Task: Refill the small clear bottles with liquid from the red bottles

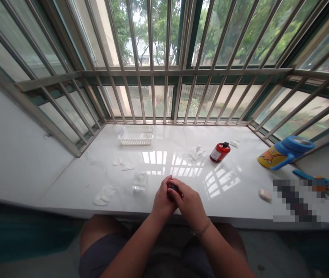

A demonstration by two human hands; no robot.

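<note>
My left hand and my right hand meet above the front edge of the white counter. Both are closed around a small red bottle with a black cap. Only the dark top and a little red show between my fingers; the rest is hidden. My right thumb and fingers lie over the cap area, while my left hand wraps the other side. Left of my hands stands a clear square glass container. Farther off to the right is a larger red bottle with a black top and a pale label.
Crumpled white tissues lie about the counter. A white plastic basket sits at the back left. On the right are a blue and yellow cup, a pale lump and a pixelated dark object. Metal window bars rise behind.
</note>
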